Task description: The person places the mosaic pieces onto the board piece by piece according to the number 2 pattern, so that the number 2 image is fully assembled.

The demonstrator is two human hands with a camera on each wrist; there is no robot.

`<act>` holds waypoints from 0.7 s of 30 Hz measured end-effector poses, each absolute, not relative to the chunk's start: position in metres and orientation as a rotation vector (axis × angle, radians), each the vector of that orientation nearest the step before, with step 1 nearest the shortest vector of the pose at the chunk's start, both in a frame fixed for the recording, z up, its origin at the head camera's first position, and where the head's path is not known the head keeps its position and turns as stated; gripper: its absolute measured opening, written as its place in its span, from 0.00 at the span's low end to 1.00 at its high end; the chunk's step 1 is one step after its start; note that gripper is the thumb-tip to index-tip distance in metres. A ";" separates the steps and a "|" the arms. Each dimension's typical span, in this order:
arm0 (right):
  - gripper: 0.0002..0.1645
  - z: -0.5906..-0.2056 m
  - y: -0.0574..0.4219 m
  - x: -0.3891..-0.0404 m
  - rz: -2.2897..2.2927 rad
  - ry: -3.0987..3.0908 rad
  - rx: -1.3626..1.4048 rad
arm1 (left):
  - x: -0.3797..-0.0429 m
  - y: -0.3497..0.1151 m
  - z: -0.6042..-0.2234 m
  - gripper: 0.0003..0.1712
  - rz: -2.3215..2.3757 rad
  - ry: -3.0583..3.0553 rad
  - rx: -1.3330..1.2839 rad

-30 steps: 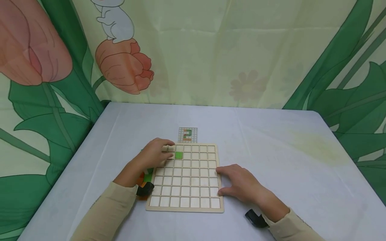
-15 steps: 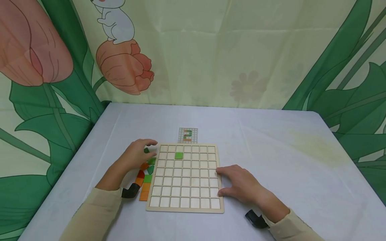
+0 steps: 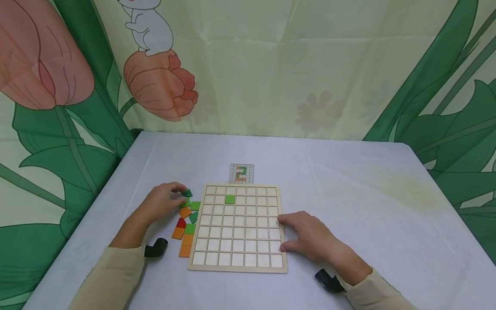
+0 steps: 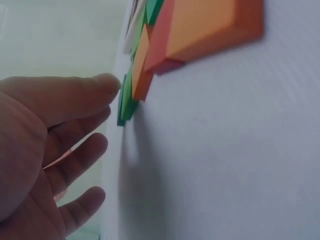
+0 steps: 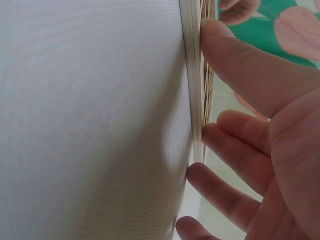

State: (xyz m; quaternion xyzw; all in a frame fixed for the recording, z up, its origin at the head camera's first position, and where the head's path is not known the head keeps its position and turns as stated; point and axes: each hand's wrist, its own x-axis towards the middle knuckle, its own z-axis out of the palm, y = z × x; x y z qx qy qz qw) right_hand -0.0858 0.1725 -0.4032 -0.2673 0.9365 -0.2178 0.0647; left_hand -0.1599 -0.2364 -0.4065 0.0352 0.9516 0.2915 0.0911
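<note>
A white-covered table [image 3: 348,202] is bearing a gridded wooden board [image 3: 239,234], which is lying flat in front of the person. The right hand [image 3: 308,236] is resting thumb and fingertips, spread apart, against the board's right edge, seemingly steadying it. The left hand [image 3: 159,201] is hovering over the far end of the coloured pieces [image 3: 185,245] lying along the board's left side; its thumb and fingers are standing apart, and whether they are touching the dark green piece [image 3: 187,193] is impossible to tell. A small patterned card [image 3: 241,173] is lying just beyond the board. One green square [image 3: 230,199] is sitting in the second row from the far edge, third cell from the left. Choosing a piece is apparently the step in hand; the next move is probably calling for a thumb-and-finger pinch on a thin edge.
</note>
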 end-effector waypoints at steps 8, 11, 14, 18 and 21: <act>0.39 -0.404 0.172 -0.086 -0.657 2.829 -0.785 | -0.155 -0.244 -0.411 0.20 0.854 2.839 0.103; 0.39 -0.404 0.172 -0.086 -0.661 2.829 -0.784 | -0.153 -0.244 -0.410 0.19 0.851 2.831 0.089; 0.39 -0.404 0.172 -0.085 -0.665 2.827 -0.786 | -0.151 -0.243 -0.410 0.18 0.846 2.828 0.076; 0.39 -0.404 0.172 -0.085 -0.664 2.827 -0.784 | -0.150 -0.242 -0.409 0.18 0.849 2.833 0.081; 0.39 -0.403 0.171 -0.085 -0.661 2.824 -0.772 | -0.149 -0.241 -0.408 0.19 0.870 2.816 0.096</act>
